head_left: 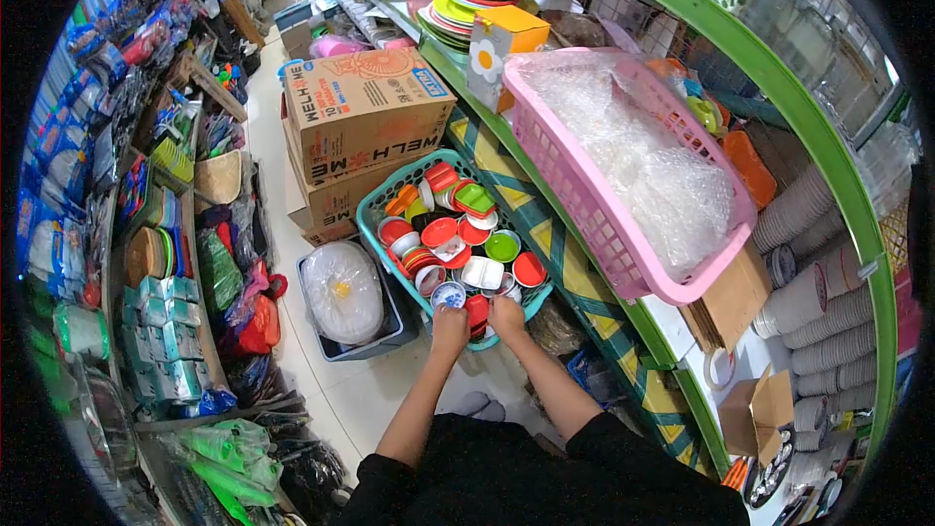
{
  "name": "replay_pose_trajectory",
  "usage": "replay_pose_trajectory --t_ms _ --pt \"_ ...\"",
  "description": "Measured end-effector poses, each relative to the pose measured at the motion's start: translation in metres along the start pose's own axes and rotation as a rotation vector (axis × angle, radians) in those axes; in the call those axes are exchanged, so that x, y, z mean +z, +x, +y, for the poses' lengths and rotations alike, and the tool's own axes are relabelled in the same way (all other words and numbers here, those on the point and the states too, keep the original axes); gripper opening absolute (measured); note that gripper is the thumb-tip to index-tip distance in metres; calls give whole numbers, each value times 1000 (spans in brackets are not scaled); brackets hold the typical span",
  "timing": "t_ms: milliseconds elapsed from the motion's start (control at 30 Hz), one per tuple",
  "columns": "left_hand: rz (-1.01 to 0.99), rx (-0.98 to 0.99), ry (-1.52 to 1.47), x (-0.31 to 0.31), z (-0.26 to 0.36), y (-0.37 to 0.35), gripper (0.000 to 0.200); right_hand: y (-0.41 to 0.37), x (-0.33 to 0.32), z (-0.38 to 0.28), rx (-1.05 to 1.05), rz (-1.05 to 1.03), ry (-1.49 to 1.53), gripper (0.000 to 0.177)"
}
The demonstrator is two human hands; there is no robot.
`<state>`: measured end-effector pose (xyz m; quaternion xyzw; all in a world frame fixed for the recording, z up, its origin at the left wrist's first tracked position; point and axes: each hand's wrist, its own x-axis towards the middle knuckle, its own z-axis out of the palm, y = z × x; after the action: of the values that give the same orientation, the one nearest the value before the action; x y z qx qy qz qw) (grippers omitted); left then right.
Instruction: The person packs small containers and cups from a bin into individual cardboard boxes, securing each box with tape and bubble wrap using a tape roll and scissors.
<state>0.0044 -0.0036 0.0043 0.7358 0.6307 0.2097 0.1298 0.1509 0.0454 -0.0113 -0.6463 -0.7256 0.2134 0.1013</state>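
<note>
The left hand [451, 327] is at the near side of a teal basket [398, 180], its fingers bent against the near edge of a white bowl with a blue pattern [448, 295]; whether they are closed on it, I cannot tell; the right hand [506, 319] is just beside, fingers curled over the basket's contents near a red bowl [476, 309] that shows between the two hands; its grip is hidden too.

The teal basket stands on the tiled floor [321, 399], filled with small dishes in red, white, green and orange; among them are a white divided dish [482, 273], a round green bowl [503, 246] and, toward the far side, a square green dish [475, 199]; left of the basket is a blue-grey bin [378, 344] with a plastic-wrapped bundle [338, 294]; beyond it are stacked cartons [375, 102]; on the right, a pink basket [557, 156] of bubble wrap [672, 190] rests on a green-edged shelf [654, 333].
</note>
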Motion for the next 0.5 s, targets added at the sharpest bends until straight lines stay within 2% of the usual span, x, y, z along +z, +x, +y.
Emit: replay_pose_trajectory --t_ms 67,233,400,500 --pt "-71 4 181 5 2 -1 14 5 6 0 10 2 -122 15" --pt "-162 -36 262 3 8 -1 19 5 -5 -13 64 -107 -189 17" --pt "-173 -44 312 4 7 -2 21 7 2 -11 156 -33 -145 13" --pt "-155 -34 318 5 7 -4 20 4 -1 -11 113 35 -110 14"
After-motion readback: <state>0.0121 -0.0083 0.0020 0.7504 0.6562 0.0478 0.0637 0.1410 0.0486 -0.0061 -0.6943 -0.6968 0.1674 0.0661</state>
